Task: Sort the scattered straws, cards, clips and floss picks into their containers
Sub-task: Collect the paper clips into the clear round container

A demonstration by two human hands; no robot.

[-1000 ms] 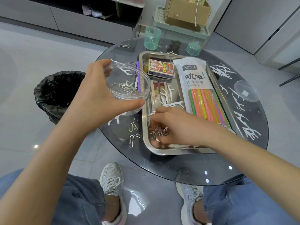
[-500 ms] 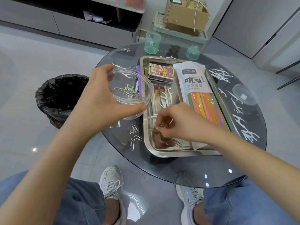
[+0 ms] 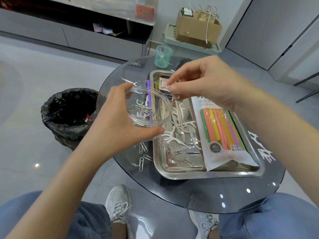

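Over the table (image 3: 198, 192), right hand (image 3: 203, 80) has raised clips (image 3: 175, 96) beside dish (image 3: 138, 122).

the person wears faded blue denim jeans (image 3: 86, 219) and pale grey laced mesh sneakers (image 3: 119, 202).

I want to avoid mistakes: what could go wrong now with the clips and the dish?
1. The right hand pinches clips near the dish's rim, not over its middle; dropped there, some may fall into the tray.
2. The left hand holds the dish in the air; a tilt could spill it.
3. The tray's other clips lie beside floss picks; one may get grabbed too.
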